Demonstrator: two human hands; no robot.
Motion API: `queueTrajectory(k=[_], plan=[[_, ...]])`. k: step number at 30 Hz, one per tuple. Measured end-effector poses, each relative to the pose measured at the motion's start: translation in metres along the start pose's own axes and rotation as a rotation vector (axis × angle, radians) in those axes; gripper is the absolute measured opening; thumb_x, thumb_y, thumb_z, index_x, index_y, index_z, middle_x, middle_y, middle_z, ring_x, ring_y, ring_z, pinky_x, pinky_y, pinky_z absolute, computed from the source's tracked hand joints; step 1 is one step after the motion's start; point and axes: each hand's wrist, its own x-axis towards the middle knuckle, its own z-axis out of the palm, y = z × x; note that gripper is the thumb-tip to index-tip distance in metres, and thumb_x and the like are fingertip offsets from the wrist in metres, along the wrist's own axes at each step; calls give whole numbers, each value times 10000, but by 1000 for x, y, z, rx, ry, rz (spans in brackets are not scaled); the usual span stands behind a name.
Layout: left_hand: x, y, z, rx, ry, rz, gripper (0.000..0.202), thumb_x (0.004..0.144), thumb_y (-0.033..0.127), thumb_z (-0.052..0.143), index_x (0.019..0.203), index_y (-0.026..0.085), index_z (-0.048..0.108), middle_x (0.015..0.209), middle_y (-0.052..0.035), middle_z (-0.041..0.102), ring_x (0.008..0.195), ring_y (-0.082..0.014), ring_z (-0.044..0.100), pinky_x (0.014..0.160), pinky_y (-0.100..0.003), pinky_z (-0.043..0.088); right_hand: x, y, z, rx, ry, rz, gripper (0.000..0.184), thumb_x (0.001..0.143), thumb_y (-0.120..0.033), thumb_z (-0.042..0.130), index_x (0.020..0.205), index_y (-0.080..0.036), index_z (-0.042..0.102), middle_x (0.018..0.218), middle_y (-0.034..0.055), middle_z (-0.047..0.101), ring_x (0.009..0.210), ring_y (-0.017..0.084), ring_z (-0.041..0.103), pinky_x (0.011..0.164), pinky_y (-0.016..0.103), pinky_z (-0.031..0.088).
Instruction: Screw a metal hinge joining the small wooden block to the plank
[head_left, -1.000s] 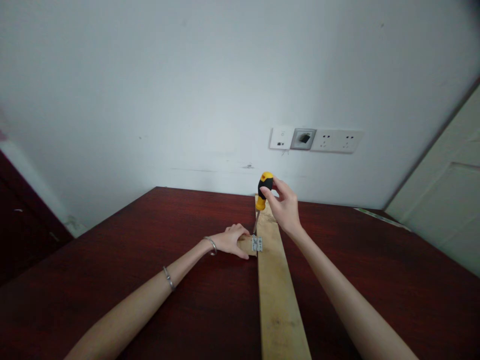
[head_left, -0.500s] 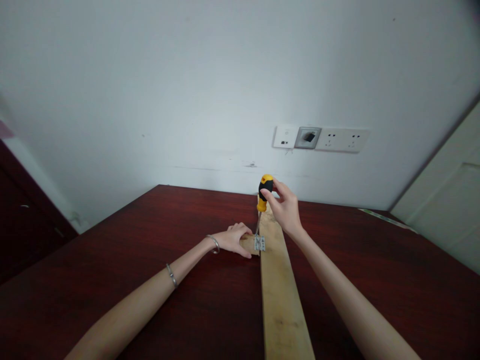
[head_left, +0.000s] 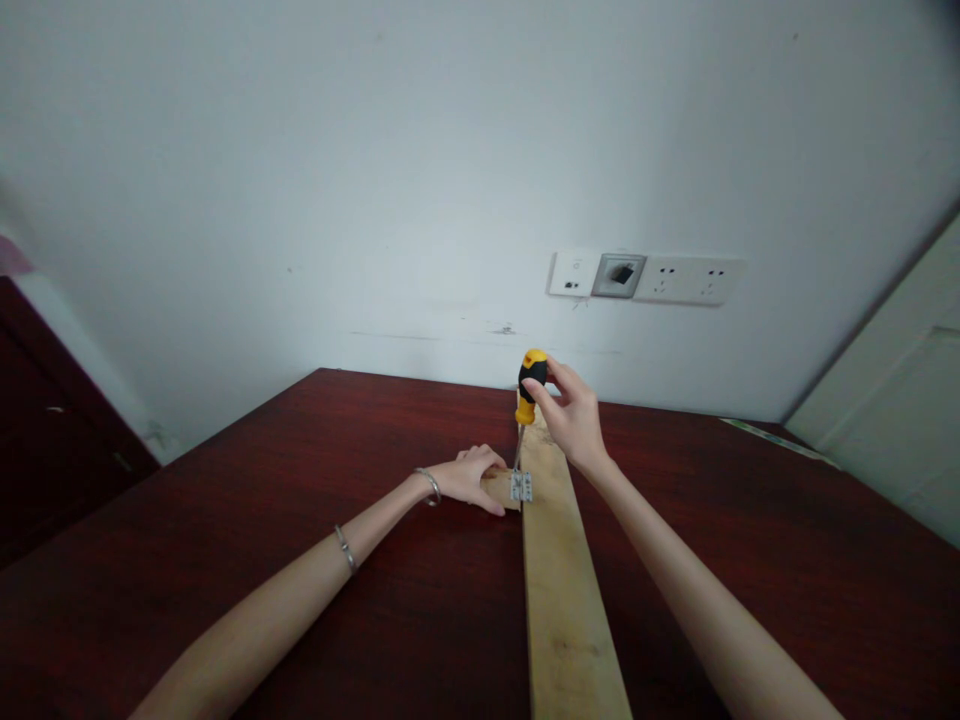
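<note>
My right hand grips a yellow and black screwdriver by its handle, thumb and fingers closed round it. The screwdriver stands nearly upright, its shaft running down to the metal hinge. This hinge spans the seam between a small wood block and a long wooden board. My left hand clasps the small block from the left, thumb on the near side and fingers on the far side. At this size I cannot make out the screwdriver's tip or any screw under it.
The dark red table meets a white wall at the back. Wall sockets sit above the table's rear edge, right of the screwdriver. A thin flat strip lies at the back right, near a pale door panel.
Both hands, the screwdriver and the wood keep nearly the same places. The whole view has shifted very slightly.
</note>
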Motion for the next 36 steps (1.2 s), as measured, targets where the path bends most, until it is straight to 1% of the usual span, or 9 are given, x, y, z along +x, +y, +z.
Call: queueTrajectory(k=[9,14,18,23,29,32,34,36], plan=[[-1,3,-2,0,5,-24,658,577,521,799,1092,195,549,1084,-53,498,1034,-259,474,912,-346,375,-1,-2,0,-13,-19,-19,317,853,-395,589,1100,-196,615,929,68,655,861,209,603,740,343,492],[-2,4,-2,-2,19,-16,638,574,514,805,1077,211,557,1066,-44,512,1018,-251,484,899,-336,376,-1,-4,-1,-13,-25,-13,327,853,-400,588,1104,-193,616,922,66,654,861,208,600,762,353,494],[-3,4,-3,-23,37,3,629,582,513,801,1074,201,564,1054,-49,527,1008,-257,491,898,-351,378,-1,-4,-2,-13,-21,-3,326,850,-392,589,1115,-204,620,941,68,662,878,215,608,788,371,498],[-5,3,-5,-45,44,9,615,600,503,797,1088,211,562,1056,-47,533,1013,-258,491,893,-351,390,-1,-3,-2,17,-23,36,346,847,-395,590,1146,-221,610,994,74,659,906,218,610,751,362,519],[-3,-1,-3,-36,50,37,624,609,487,796,1092,172,559,1050,-61,541,1000,-253,501,902,-357,388,-1,-4,-1,84,-12,65,361,821,-377,627,1139,-207,618,1031,84,672,931,214,618,827,391,516],[-3,0,-3,-33,58,35,624,603,474,803,1092,173,557,1057,-64,539,999,-253,500,891,-352,396,-1,-3,-1,155,-12,103,425,803,-370,650,1194,-216,586,1076,87,655,954,211,617,818,384,529],[-4,1,-3,-34,63,33,619,602,464,807,1090,175,557,1061,-65,538,1002,-253,499,882,-346,402,0,-3,-1,191,-17,120,524,791,-365,664,1282,-247,522,1108,83,636,943,202,614,783,372,545],[-4,1,-3,-36,70,29,617,600,459,810,1088,177,557,1055,-64,539,997,-253,501,874,-345,406,1,-4,-2,205,-28,120,565,787,-358,666,1318,-280,488,1168,83,609,937,193,606,736,348,558]])
